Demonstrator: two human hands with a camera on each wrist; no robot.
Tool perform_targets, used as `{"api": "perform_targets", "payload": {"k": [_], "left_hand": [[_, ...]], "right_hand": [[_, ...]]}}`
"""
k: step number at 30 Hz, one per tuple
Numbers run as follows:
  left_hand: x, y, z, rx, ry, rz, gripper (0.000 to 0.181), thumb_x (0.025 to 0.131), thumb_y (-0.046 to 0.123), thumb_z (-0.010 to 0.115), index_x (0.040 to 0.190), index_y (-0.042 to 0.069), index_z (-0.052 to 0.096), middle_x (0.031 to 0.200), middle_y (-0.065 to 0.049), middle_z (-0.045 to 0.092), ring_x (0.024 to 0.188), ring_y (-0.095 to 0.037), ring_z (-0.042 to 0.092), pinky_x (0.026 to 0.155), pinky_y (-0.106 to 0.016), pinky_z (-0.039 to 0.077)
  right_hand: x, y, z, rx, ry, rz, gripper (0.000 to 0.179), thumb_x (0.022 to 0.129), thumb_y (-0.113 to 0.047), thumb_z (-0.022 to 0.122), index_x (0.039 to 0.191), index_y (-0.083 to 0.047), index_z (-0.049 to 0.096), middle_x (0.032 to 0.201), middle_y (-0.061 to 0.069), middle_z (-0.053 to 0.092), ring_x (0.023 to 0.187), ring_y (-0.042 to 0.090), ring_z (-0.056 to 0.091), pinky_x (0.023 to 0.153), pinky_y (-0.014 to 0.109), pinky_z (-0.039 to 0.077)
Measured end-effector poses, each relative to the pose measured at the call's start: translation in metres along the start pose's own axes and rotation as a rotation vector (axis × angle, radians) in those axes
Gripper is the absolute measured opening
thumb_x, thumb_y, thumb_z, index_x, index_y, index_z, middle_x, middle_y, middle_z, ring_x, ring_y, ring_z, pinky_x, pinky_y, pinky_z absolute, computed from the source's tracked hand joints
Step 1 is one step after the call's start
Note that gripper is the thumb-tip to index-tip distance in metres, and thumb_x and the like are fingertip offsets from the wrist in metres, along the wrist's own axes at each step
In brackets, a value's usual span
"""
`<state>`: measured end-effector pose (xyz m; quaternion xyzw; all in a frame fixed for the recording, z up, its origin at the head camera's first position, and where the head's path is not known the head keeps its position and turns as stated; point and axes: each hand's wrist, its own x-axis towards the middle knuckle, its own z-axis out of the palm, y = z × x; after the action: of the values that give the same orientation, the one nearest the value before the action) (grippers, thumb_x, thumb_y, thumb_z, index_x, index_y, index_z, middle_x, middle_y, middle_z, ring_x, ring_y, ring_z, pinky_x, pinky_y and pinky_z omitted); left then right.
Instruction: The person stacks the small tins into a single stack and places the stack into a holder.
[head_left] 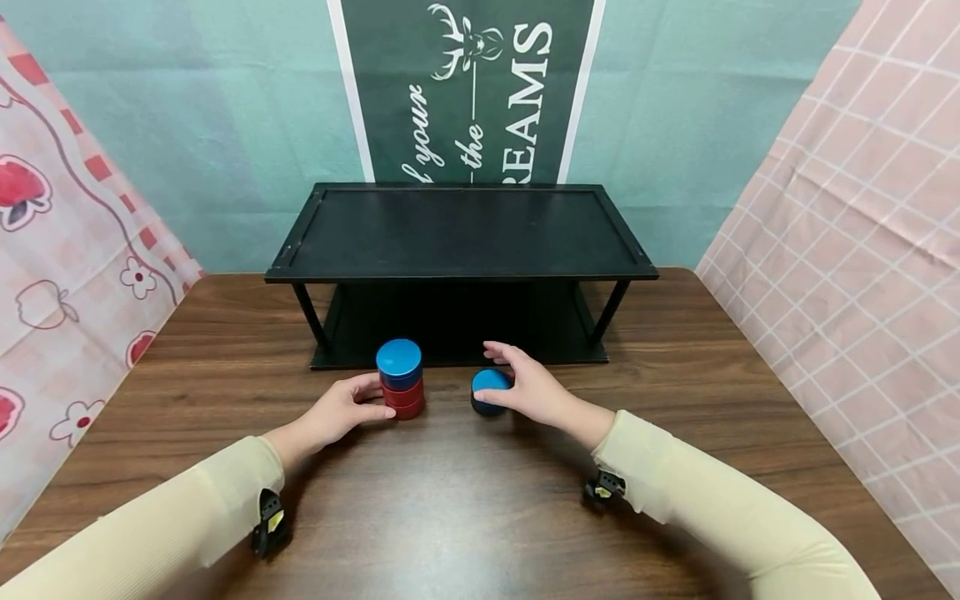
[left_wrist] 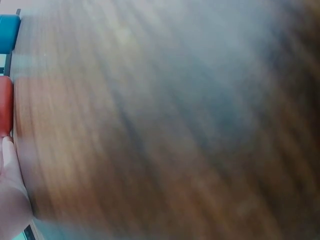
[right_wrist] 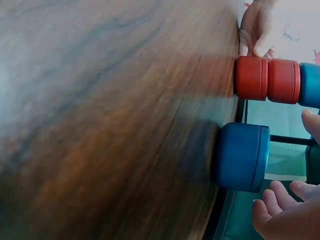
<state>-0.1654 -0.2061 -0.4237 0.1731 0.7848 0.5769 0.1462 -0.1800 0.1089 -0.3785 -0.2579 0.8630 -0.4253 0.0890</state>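
Red tins (head_left: pixel 405 398) carry one blue tin (head_left: pixel 399 360); my left hand (head_left: pixel 337 410) touches them, grip unclear. My right hand (head_left: pixel 534 392) spreads its fingers round another blue tin (head_left: pixel 492 381), not yet stacked.

The head view looks down toward twelve o'clock; both wrist views skim the tabletop (head_left: pixel 435 500) closely, sharing a red container (right_wrist: pixel 250 78).

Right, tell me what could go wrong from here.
A bump from the left hand, right at the stack, could send its blue top container sliding off the two red containers. The right hand, spread about the lone blue container, might push it into the black shelf behind when closing.
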Motion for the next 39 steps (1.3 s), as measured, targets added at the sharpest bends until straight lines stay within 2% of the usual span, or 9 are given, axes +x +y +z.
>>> {"api": "perform_targets", "payload": {"k": [11, 17, 22, 26, 32, 39], "left_hand": [[0.001, 0.001, 0.000, 0.002, -0.005, -0.010, 0.054, 0.085, 0.015, 0.069, 0.131, -0.003, 0.048, 0.128, -0.019, 0.054, 0.119, -0.032, 0.049, 0.101, -0.048, 0.036], [0.001, 0.001, 0.000, -0.004, -0.002, -0.008, 0.054, 0.085, 0.015, 0.069, 0.132, -0.002, 0.048, 0.129, -0.018, 0.053, 0.120, -0.032, 0.049, 0.101, -0.048, 0.035], [0.000, 0.001, 0.000, -0.005, 0.003, -0.008, 0.054, 0.085, 0.015, 0.069, 0.131, -0.003, 0.048, 0.128, -0.019, 0.054, 0.119, -0.032, 0.049, 0.101, -0.048, 0.035], [-0.001, 0.002, 0.000, -0.006, -0.001, -0.010, 0.054, 0.086, 0.016, 0.069, 0.132, -0.003, 0.048, 0.129, -0.018, 0.053, 0.119, -0.032, 0.049, 0.101, -0.048, 0.035], [-0.001, 0.003, 0.000, 0.000, -0.001, -0.013, 0.053, 0.086, 0.016, 0.069, 0.131, -0.003, 0.048, 0.128, -0.018, 0.054, 0.119, -0.032, 0.049, 0.101, -0.048, 0.035], [-0.002, 0.003, -0.001, 0.004, 0.002, -0.020, 0.054, 0.085, 0.016, 0.069, 0.131, -0.003, 0.048, 0.128, -0.019, 0.054, 0.119, -0.032, 0.049, 0.101, -0.048, 0.035]], "right_hand": [[-0.010, 0.014, 0.000, -0.049, -0.102, 0.075, 0.076, 0.082, -0.023, 0.073, 0.140, 0.004, 0.032, 0.138, 0.022, 0.041, 0.122, 0.033, 0.044, 0.097, 0.047, 0.040], [-0.008, 0.017, 0.001, -0.080, -0.108, 0.094, 0.071, 0.080, -0.017, 0.074, 0.138, 0.003, 0.037, 0.128, 0.020, 0.051, 0.108, 0.027, 0.053, 0.089, 0.043, 0.045], [-0.006, 0.017, 0.003, -0.106, -0.084, 0.090, 0.061, 0.081, -0.016, 0.073, 0.132, 0.001, 0.044, 0.121, 0.017, 0.056, 0.101, 0.024, 0.057, 0.084, 0.039, 0.047], [-0.007, 0.017, 0.003, -0.095, -0.039, 0.094, 0.057, 0.081, -0.018, 0.074, 0.129, 0.000, 0.047, 0.118, 0.014, 0.058, 0.101, 0.023, 0.058, 0.084, 0.038, 0.048], [-0.009, 0.013, -0.001, -0.021, 0.033, 0.068, 0.056, 0.081, -0.018, 0.074, 0.128, -0.001, 0.048, 0.120, 0.014, 0.057, 0.102, 0.024, 0.058, 0.085, 0.039, 0.049], [-0.009, 0.008, -0.003, 0.039, 0.062, 0.068, 0.056, 0.081, -0.018, 0.074, 0.129, -0.002, 0.048, 0.123, 0.014, 0.055, 0.106, 0.026, 0.058, 0.088, 0.040, 0.048]]}}
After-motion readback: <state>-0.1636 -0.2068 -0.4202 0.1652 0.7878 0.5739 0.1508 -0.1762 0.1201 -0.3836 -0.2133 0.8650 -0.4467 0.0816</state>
